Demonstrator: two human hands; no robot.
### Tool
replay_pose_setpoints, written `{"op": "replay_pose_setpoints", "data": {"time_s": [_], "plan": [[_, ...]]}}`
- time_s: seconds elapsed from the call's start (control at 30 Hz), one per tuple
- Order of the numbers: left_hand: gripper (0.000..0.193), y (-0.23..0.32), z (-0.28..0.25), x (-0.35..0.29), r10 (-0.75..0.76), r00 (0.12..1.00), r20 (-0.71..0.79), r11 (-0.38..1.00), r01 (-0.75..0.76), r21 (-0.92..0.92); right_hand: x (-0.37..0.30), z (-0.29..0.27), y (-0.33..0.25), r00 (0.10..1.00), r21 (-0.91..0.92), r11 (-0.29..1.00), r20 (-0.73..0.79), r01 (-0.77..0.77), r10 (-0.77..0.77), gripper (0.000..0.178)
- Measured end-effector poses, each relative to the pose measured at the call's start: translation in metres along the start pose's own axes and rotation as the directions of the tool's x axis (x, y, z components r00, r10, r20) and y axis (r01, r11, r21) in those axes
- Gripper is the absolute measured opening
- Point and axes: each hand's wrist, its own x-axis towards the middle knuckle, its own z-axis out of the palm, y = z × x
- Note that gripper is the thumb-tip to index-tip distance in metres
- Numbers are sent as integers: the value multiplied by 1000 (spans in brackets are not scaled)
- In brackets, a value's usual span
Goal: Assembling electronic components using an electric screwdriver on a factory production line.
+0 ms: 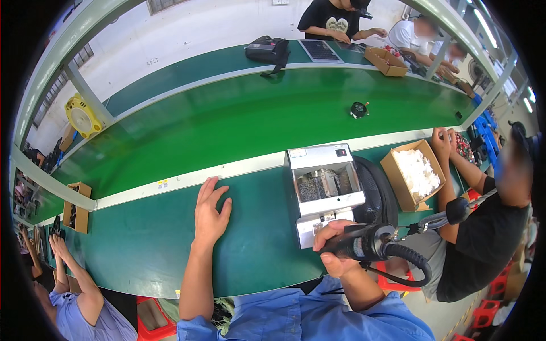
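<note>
Fingers (328,233) of the right hand (342,267) wrapped round the black handheld tool (364,243), over the bench's (250,250) near edge, right of its middle, just by the front of the metal machine (333,203). Tool tip hidden; can't tell if it touches. Left hand (210,219) empty, fingers loosely spread, by the far-edge rail (239,167), well left of the machine. I'd keep the wrist firm, avoid side load, let the tether (424,224) take weight, keep the black cable (424,267) loop off the forearm.
</note>
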Motion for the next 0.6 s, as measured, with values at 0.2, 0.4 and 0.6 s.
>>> {"op": "replay_pose_setpoints", "data": {"time_s": [0.2, 0.4, 0.6], "plan": [[26, 5, 5, 6, 30, 1000, 1, 999, -30, -18, 4, -16, -7, 997, 42, 999, 83, -7, 3, 69], [23, -5, 1, 4, -111, 992, -55, 945, 89, -314, 0, -23, -40, 996, 40, 995, -15, 87, -87, 80], [26, 27, 2, 59, -211, 972, 101, 780, 229, -583, -6, -49, -66, 989, 100, 995, -148, 19, -4, 83]]}}
